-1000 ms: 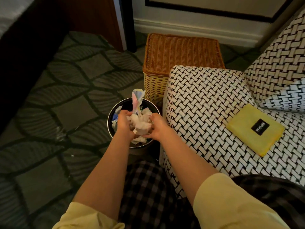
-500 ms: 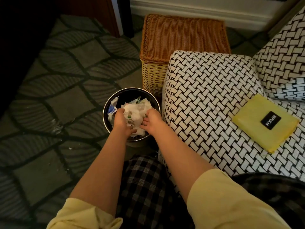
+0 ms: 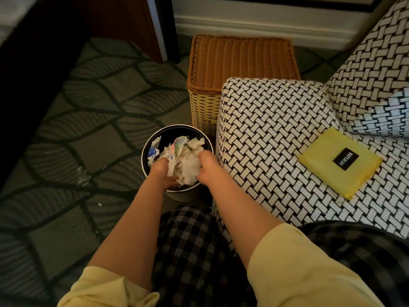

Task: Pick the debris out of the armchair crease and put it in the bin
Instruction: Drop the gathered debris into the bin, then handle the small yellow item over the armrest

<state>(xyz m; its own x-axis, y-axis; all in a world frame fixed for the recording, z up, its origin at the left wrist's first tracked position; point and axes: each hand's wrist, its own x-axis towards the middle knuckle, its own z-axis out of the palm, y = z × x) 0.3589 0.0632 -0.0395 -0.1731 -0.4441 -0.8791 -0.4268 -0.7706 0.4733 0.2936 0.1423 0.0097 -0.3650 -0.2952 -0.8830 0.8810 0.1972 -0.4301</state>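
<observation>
A round dark bin (image 3: 146,149) stands on the carpet beside the armchair's arm (image 3: 261,120). It is full of crumpled white paper debris (image 3: 188,162) with some blue and coloured scraps. Both my hands are inside its mouth. My left hand (image 3: 162,171) presses into the left side of the paper, fingers buried in it. On the right side, my right hand (image 3: 207,165) has its fingers curled down into the paper. The armchair crease is not visible.
A wicker basket (image 3: 239,63) sits behind the bin against the armchair. A folded yellow cloth (image 3: 340,161) with a black label lies on the seat. White crumbs dot the patterned carpet (image 3: 81,178). My checked trouser legs fill the bottom.
Both hands have pushed the paper further down into the bin; the tall strip that stuck up a second ago now lies lower among the rest.
</observation>
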